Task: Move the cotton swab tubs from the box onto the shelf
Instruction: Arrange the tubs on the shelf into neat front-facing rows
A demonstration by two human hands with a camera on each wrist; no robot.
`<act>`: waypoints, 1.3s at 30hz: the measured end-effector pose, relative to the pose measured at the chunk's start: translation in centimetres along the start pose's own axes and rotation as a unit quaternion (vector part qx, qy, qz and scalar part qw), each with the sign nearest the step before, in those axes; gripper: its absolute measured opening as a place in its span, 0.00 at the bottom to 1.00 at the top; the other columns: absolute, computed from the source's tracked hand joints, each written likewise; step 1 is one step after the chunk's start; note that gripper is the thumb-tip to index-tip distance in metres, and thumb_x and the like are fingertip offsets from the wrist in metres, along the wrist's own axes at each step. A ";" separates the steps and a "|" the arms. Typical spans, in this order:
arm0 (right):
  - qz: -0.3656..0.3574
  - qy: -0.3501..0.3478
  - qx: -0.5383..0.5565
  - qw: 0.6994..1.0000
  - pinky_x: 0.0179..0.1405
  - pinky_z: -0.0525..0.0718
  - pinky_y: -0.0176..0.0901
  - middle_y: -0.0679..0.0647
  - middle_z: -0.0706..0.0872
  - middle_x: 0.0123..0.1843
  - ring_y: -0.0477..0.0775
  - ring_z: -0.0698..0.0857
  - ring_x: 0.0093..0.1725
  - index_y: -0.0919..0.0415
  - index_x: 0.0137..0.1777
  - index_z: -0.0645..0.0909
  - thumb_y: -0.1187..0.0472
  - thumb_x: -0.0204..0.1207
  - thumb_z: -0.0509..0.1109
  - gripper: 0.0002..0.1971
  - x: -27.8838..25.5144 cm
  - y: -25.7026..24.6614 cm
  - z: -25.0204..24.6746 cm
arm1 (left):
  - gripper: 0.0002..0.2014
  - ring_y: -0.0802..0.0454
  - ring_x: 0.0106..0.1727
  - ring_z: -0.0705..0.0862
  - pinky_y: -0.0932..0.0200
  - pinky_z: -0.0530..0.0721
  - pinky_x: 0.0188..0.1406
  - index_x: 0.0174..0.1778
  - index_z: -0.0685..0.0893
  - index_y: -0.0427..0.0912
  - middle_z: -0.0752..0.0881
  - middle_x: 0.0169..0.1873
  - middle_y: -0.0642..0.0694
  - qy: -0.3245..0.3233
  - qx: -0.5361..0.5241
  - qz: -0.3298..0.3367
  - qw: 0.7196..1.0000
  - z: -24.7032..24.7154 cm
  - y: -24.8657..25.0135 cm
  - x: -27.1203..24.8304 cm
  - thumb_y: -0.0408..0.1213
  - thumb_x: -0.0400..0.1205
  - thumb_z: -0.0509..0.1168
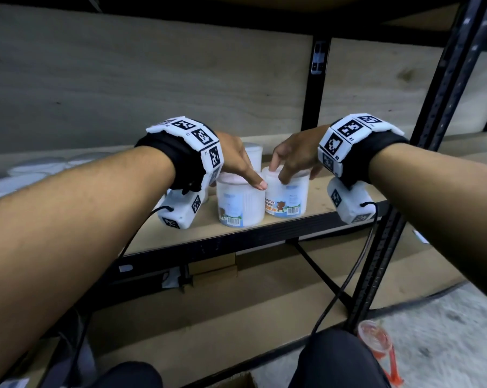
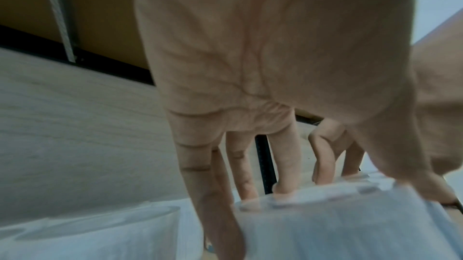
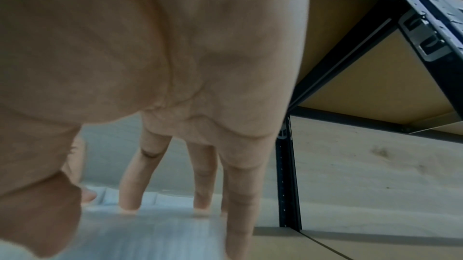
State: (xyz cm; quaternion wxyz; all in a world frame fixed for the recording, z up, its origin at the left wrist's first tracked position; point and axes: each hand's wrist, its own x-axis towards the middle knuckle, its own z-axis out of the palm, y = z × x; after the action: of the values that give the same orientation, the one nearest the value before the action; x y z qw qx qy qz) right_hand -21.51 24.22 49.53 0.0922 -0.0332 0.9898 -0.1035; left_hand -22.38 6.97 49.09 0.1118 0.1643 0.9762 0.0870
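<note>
Two clear cotton swab tubs with bear labels stand side by side near the front of the wooden shelf (image 1: pixel 337 196). My left hand (image 1: pixel 245 169) grips the left tub (image 1: pixel 240 205) from above, thumb on the near rim and fingers over the far rim. My right hand (image 1: pixel 295 166) grips the right tub (image 1: pixel 288 198) the same way. In the left wrist view my left hand (image 2: pixel 275 66) reaches down round its tub (image 2: pixel 338 224). The right wrist view has my right hand (image 3: pixel 150 46) over its blurred tub (image 3: pixel 150 230). Both tubs look set on the board.
A third tub (image 1: pixel 254 155) stands just behind the two, and pale blurred tubs (image 1: pixel 26 175) lie along the shelf at far left. Black steel uprights (image 1: pixel 446 107) frame the right side. A red-tinted drink cup (image 1: pixel 376 340) sits on the floor below right.
</note>
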 end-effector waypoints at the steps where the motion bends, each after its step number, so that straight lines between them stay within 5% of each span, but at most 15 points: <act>1: -0.004 0.002 0.002 1.000 0.54 0.90 0.59 0.51 0.88 0.56 0.58 0.88 0.56 0.41 0.51 0.86 0.54 0.63 0.80 0.16 0.1 0.2 0.2 | 0.36 0.46 0.65 0.83 0.51 0.91 0.42 0.51 0.92 0.59 0.86 0.62 0.56 0.012 0.009 -0.006 1.000 0.2 0.1 0.2 0.75 0.51 0.75; 7: -0.025 0.011 0.008 1.000 0.53 0.87 0.48 0.48 0.86 0.56 0.53 0.85 0.54 0.39 0.54 0.82 0.55 0.68 0.76 0.16 0.1 0.8 0.8 | 0.44 0.50 0.35 0.81 0.54 0.87 0.45 0.50 0.92 0.47 0.82 0.40 0.50 0.061 0.020 -0.040 0.997 0.7 0.4 1.2 0.79 0.50 0.72; 9: -0.028 0.010 0.015 0.999 0.54 0.86 0.48 0.48 0.84 0.59 0.52 0.84 0.56 0.40 0.57 0.82 0.55 0.69 0.76 0.16 -0.3 0.9 0.7 | 0.46 0.48 0.40 0.84 0.52 0.88 0.47 0.53 0.92 0.45 0.84 0.42 0.50 0.058 0.031 -0.039 0.997 0.6 0.5 1.2 0.79 0.51 0.71; 12: -0.038 0.025 0.024 0.999 0.51 0.85 0.43 0.44 0.82 0.62 0.50 0.81 0.58 0.42 0.59 0.84 0.44 0.71 0.76 0.17 -1.0 0.6 0.2 | 0.48 0.48 0.61 0.83 0.53 0.86 0.50 0.63 0.86 0.49 0.82 0.65 0.51 0.023 0.077 -0.034 0.996 0.3 0.7 0.4 0.82 0.56 0.65; 14: -0.030 0.044 0.041 0.998 0.58 0.86 0.53 0.45 0.79 0.65 0.54 0.80 0.64 0.42 0.62 0.84 0.39 0.72 0.74 0.20 -1.4 0.5 -0.3 | 0.48 0.47 0.74 0.74 0.52 0.79 0.64 0.78 0.73 0.50 0.72 0.77 0.50 0.016 0.091 -0.014 0.996 -0.1 0.9 -0.4 0.76 0.67 0.64; 17: 0.000 0.049 0.024 0.999 0.61 0.86 0.59 0.51 0.78 0.66 0.60 0.81 0.64 0.47 0.68 0.82 0.36 0.72 0.74 0.27 -1.4 0.2 -0.6 | 0.46 0.51 0.81 0.65 0.51 0.63 0.80 0.83 0.63 0.58 0.64 0.82 0.55 0.007 0.083 0.016 0.996 -0.8 0.8 -1.3 0.70 0.70 0.68; 24: 0.038 0.051 -0.038 0.997 0.65 0.83 0.57 0.57 0.83 0.66 0.61 0.84 0.62 0.54 0.71 0.81 0.36 0.69 0.76 0.34 -0.8 -0.7 -0.1 | 0.35 0.55 0.61 0.80 0.61 0.74 0.66 0.77 0.74 0.61 0.81 0.58 0.60 -0.014 0.096 0.039 0.994 -0.6 0.3 -0.3 0.61 0.72 0.73; 34: 0.034 0.046 -0.044 0.997 0.56 0.89 0.58 0.55 0.86 0.56 0.61 0.89 0.49 0.50 0.58 0.87 0.38 0.62 0.80 0.27 0.0 -1.4 0.0 | 0.25 0.59 0.55 0.84 0.58 0.81 0.65 0.66 0.85 0.60 0.86 0.54 0.63 -0.037 -0.004 0.041 0.998 -0.9 -0.3 -0.4 0.54 0.71 0.77; 39: 0.020 0.003 -0.016 1.000 0.52 0.89 0.64 0.55 0.85 0.55 0.66 0.89 0.54 0.52 0.57 0.87 0.47 0.65 0.82 0.21 0.1 -1.4 -0.3 | 0.33 0.53 0.60 0.86 0.53 0.89 0.51 0.52 0.92 0.58 0.90 0.53 0.57 -0.006 -0.007 0.013 1.000 -0.5 -0.6 -0.4 0.71 0.54 0.77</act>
State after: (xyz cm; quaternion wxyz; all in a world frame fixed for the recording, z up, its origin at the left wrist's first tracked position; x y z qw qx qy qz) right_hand -21.59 22.92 50.05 0.0906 -0.0146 0.9920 -0.0862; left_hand -22.32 6.18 49.48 0.1176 0.1763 0.9728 0.0939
